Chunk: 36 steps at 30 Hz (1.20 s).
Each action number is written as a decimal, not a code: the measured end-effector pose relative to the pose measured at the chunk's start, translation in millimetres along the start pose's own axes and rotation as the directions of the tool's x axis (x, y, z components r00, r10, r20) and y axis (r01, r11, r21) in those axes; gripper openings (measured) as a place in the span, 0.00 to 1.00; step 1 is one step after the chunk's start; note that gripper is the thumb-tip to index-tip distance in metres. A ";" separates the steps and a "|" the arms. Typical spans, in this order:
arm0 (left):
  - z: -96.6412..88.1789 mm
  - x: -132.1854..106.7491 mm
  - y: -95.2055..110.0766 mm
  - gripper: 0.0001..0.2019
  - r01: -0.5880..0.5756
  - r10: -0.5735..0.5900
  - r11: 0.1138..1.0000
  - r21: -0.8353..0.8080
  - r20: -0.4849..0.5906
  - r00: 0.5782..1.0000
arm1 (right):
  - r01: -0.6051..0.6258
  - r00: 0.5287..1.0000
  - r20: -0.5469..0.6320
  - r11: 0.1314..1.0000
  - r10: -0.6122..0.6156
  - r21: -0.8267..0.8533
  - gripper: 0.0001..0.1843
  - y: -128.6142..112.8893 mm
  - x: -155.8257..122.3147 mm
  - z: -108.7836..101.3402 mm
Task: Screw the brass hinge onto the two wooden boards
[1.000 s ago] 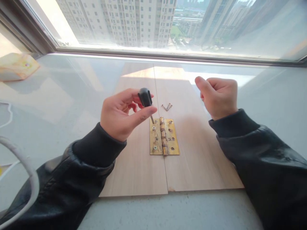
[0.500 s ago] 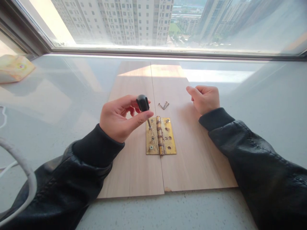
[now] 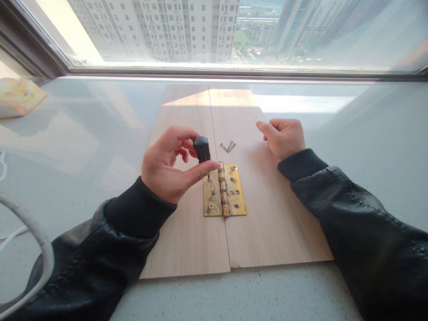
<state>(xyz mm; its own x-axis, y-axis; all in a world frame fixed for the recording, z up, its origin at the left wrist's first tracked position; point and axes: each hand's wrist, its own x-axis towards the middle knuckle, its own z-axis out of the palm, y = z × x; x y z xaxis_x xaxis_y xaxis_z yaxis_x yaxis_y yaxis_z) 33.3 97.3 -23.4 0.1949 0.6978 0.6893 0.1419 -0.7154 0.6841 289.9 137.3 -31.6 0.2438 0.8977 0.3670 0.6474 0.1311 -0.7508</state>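
Observation:
Pinched in my left hand (image 3: 175,165) is a screwdriver (image 3: 201,149) with a black handle, standing nearly upright. Its tip points down at a screw (image 3: 209,177) in the left leaf of a worn brass hinge (image 3: 225,191); my thumb partly covers the shaft. The hinge lies across the seam between two pale wooden boards (image 3: 187,249). More screws show in the left leaf and one at the top of the right leaf. Several loose screws (image 3: 228,146) lie beyond the hinge. My right hand (image 3: 284,137) is closed in a fist over the right board, its inside hidden.
A speckled white counter (image 3: 207,296) carries the boards. Behind it stands a window frame (image 3: 200,72). A pale yellowish block-shaped object (image 3: 20,98) sits at the far left, and a white cable (image 3: 42,249) loops near my left sleeve.
The screwdriver's handle has tilted and shifted slightly right and down in my left hand, whose thumb now reaches farther over the hinge. My right hand stays closed, nearly in the same place.

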 end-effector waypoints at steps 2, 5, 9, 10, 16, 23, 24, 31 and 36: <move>0.0 0.7 -0.7 0.23 0.007 -0.007 1.000 -0.025 -0.007 1.000 | 0.002 1.000 0.006 1.000 -0.002 -0.006 0.22 0.3 0.3 -0.1; -1.7 1.7 -2.2 0.30 -0.044 0.043 0.999 -0.012 -0.022 0.999 | 0.004 1.000 0.008 1.000 -0.004 -0.010 0.22 0.0 0.2 -0.2; -4.8 2.0 -5.1 0.29 -0.224 0.228 0.962 0.157 -0.009 0.974 | 0.002 1.000 0.011 1.000 -0.002 -0.014 0.22 -1.0 -0.2 -0.3; -5.1 2.0 -5.1 0.28 -0.252 0.257 0.948 0.197 -0.002 0.966 | 0.002 1.000 0.013 1.000 -0.002 -0.016 0.22 -1.2 -0.3 -0.3; -4.4 5.1 4.1 0.24 -0.269 0.296 0.897 0.351 -0.023 0.955 | 0.000 1.000 0.019 1.000 0.000 -0.027 0.22 -1.1 -0.3 -0.1; -5.8 4.7 5.2 0.24 -0.262 0.285 0.895 0.361 -0.009 0.959 | -0.002 1.000 0.026 1.000 0.002 -0.026 0.22 -2.4 -0.4 0.2; -5.7 3.8 4.3 0.24 -0.248 0.268 0.903 0.351 -0.009 0.963 | -0.001 1.000 0.028 1.000 0.002 -0.025 0.22 -2.4 -0.3 0.2; -3.0 1.0 10.4 0.26 -0.194 0.189 0.941 0.275 0.048 0.981 | 0.005 1.000 0.024 0.999 -0.004 -0.034 0.22 0.0 0.0 0.5; -2.4 -2.8 16.8 0.27 -0.258 0.226 0.929 0.264 0.144 0.963 | 0.010 1.000 0.025 0.999 -0.009 -0.042 0.22 -1.0 -0.5 0.2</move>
<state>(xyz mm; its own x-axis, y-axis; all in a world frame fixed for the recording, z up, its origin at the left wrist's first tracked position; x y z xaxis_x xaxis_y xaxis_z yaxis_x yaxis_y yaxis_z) 32.8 83.5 -13.2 0.3600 0.5052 0.7843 0.3375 -0.8543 0.3953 289.0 136.8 -31.2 0.2201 0.9066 0.3601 0.6799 0.1221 -0.7230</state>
